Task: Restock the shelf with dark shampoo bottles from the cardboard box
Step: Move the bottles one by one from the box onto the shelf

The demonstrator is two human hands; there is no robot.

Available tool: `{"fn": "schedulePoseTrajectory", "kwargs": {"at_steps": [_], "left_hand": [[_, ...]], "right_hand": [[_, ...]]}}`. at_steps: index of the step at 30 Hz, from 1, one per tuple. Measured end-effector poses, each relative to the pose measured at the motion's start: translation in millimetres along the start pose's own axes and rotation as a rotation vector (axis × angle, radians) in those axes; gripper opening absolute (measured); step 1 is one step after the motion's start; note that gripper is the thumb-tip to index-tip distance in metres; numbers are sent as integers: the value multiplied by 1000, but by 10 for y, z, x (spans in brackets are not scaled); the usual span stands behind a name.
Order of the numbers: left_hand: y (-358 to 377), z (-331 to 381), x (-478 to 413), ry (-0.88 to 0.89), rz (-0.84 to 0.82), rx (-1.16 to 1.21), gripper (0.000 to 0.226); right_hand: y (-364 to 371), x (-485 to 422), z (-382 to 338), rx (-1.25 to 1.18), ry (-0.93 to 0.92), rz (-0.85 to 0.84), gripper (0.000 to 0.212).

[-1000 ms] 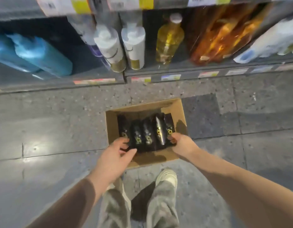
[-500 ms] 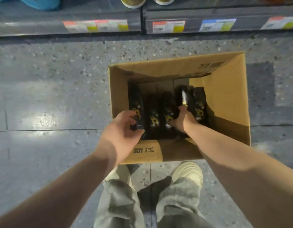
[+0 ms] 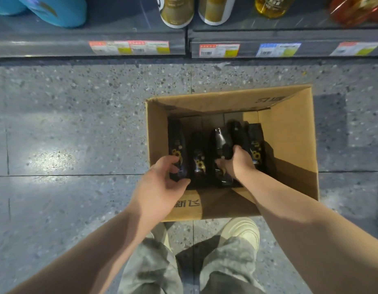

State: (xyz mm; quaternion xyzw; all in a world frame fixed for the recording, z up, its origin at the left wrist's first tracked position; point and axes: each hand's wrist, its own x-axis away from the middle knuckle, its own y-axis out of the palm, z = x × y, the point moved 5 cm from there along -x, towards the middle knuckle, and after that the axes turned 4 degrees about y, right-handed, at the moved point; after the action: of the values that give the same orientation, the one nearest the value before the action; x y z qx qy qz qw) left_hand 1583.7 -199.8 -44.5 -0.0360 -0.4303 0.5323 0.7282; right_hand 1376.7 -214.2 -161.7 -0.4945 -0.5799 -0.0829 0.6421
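Fingers [image 3: 170,161] of your left hand [image 3: 160,185] are curled round the leftmost dark glossy shampoo bottle with yellow flower print [image 3: 177,145], with the thumb on its near side. Your right hand [image 3: 240,164] is clenched on another dark bottle [image 3: 238,132], second from the right as far as the view allows.

Five such bottles are ranged side by side in the open brown cardboard box [image 3: 289,136]. It sits on the speckled grey floor [image 3: 77,124], just in front of the grey metal shelf [image 3: 99,32].

Judgement: taking one bottle per hand halves your trips. The row is tightly packed, so lift straight up or you may drag the neighbours. No bottle is out of the box yet.
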Motion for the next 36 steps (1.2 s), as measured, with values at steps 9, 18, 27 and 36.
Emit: {"fn": "schedulePoseTrajectory", "kwargs": {"at_steps": [9, 18, 27, 36], "left_hand": [[-246, 478, 323, -50, -58, -4, 51], [-1029, 1249, 1154, -29, 69, 148, 50], [-2175, 2145, 2593, 24, 322, 188, 46], [-3273, 2883, 4022, 86, 632, 268, 46]], "right_hand": [[-888, 988, -131, -231, -138, 1, 55], [-1899, 2486, -478, -535, -298, -18, 38], [-3009, 4354, -1049, -556, -554, -52, 38], [-3625, 6307, -2000, -454, -949, -168, 34]]}}
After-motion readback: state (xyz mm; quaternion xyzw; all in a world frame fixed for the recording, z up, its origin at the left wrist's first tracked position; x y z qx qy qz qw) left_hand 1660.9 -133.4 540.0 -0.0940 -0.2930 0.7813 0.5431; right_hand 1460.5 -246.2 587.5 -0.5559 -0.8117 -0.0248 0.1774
